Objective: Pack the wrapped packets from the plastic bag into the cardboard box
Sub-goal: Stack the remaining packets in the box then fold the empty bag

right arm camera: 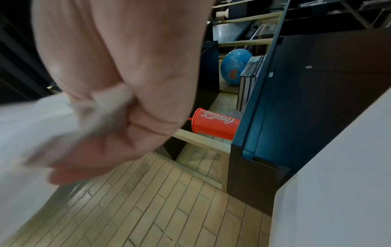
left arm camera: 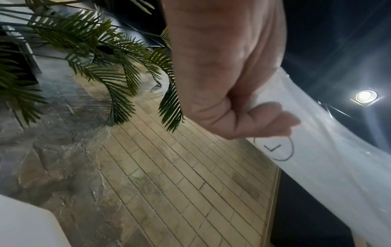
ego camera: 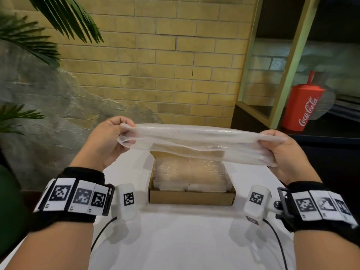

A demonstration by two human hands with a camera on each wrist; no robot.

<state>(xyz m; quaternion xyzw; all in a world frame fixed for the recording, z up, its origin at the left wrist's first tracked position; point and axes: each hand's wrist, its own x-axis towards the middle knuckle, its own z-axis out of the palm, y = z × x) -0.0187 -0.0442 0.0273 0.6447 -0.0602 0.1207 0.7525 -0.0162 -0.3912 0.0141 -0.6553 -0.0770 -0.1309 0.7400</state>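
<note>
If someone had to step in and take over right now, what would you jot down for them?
Left hand grips one end of the plastic bag; right hand grips the other end, and the bag hangs stretched in the air above the cardboard box.
The box sits open on the white table, with wrapped packets lying inside it.
Done: packets are in the box; no packets show in the bag.
Left: probably set the bag aside and close the box.

Cardboard box (ego camera: 191, 197) far rim behind bag (ego camera: 202, 139)

Glossy translucent plastic bag (ego camera: 202, 141), matt cardboard box (ego camera: 191, 197)
</note>
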